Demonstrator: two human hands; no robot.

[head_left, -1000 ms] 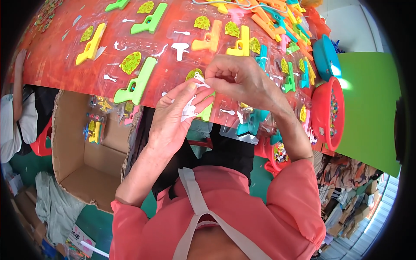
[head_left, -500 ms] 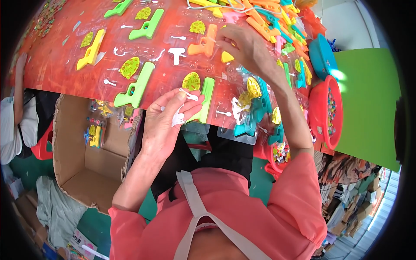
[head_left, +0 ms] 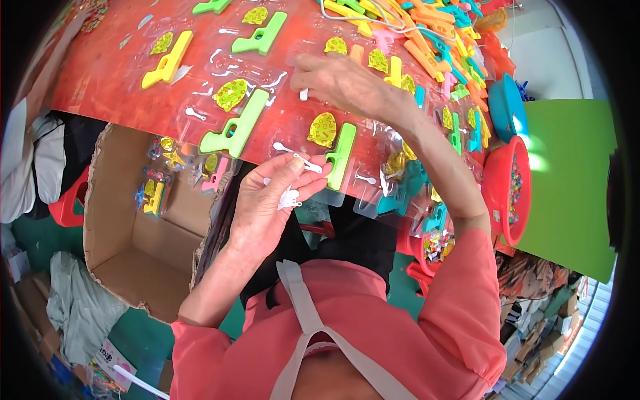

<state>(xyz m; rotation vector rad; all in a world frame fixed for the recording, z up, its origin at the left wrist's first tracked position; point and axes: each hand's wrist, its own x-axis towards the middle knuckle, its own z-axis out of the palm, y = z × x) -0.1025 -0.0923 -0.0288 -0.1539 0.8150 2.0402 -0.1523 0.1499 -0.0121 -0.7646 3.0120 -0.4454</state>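
My left hand (head_left: 270, 197) pinches a small white spoon-shaped plastic piece (head_left: 308, 165) between thumb and fingers. More white pieces (head_left: 289, 199) lie in its palm. Just beyond it, a clear blister tray holds a green toy gun (head_left: 341, 157), a yellow-green patterned oval piece (head_left: 323, 129) and a white spoon-shaped piece. Over a tray farther off, my right hand (head_left: 340, 83) has its fingers bent down onto a white plastic piece (head_left: 304, 95), mostly covered by them. That hand also hides most of an orange toy gun (head_left: 357, 53).
Other filled trays cover the red table (head_left: 160, 100). Toy guns are heaped at the far right, beside a blue basin (head_left: 508, 107) and a red basin (head_left: 490, 190). A cardboard box (head_left: 157, 247) with packed trays stands at left. Another person's arm (head_left: 53, 60) reaches in there.
The view has shifted, so the table sits farther right and lower. My right hand has moved left from beside the orange toy gun onto the white piece. My left hand keeps its white pieces.
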